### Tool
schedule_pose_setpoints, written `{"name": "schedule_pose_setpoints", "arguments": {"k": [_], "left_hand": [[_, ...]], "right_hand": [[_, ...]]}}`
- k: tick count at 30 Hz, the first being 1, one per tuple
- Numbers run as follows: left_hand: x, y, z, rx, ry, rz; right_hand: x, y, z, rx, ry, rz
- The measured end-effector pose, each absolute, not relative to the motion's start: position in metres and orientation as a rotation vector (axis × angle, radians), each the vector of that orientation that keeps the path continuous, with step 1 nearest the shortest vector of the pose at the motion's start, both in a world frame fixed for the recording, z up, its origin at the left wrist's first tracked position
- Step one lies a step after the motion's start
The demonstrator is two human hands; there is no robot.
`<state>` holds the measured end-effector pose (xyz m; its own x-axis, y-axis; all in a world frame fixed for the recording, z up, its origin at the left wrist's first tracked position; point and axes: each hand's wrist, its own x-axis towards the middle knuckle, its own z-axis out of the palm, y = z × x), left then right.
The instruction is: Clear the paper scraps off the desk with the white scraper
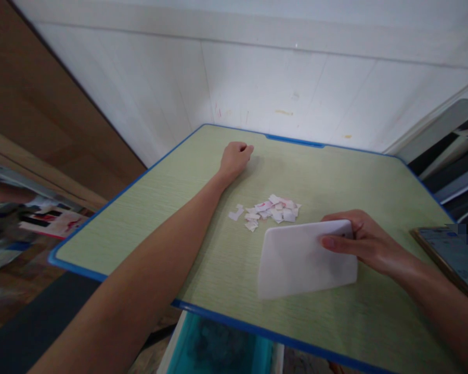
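Note:
A white flat plastic scraper, roughly four-sided with rounded corners, is gripped at its right end by my right hand, thumb on the near face. It is tilted above the near part of the green table. Just beyond its upper edge lies a loose pile of small torn paper scraps, white with some pink marks. My left hand rests behind the pile as a loose fist, and no object shows in it. The left forearm runs along the left side of the scraps.
A device with a lit screen lies at the table's right edge. A white wall stands behind the table. Below the front edge is a turquoise bin. At the left are a brown wooden panel and a red-and-white box.

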<state>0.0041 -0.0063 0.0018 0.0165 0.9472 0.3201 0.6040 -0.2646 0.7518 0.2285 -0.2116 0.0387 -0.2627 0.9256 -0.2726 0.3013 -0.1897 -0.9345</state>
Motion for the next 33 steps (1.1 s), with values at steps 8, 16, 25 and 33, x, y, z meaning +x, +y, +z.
{"name": "schedule_pose_setpoints", "arguments": {"k": [8,16,25,33], "left_hand": [[0.003,-0.004,-0.001,1.915,1.564,1.143],[0.004,-0.004,-0.001,1.889,1.561,1.163],[0.004,-0.003,-0.001,1.885,1.552,1.183],[0.004,-0.003,0.000,1.882,1.561,1.176]], "right_hand": [[0.241,-0.213,0.043,-1.412,-1.474,1.530],[0.234,-0.209,0.038,-1.396,-1.417,1.665],[0.224,-0.213,0.027,-1.397,-1.350,1.610],[0.225,-0.213,0.028,-1.495,-1.384,1.626]]}}
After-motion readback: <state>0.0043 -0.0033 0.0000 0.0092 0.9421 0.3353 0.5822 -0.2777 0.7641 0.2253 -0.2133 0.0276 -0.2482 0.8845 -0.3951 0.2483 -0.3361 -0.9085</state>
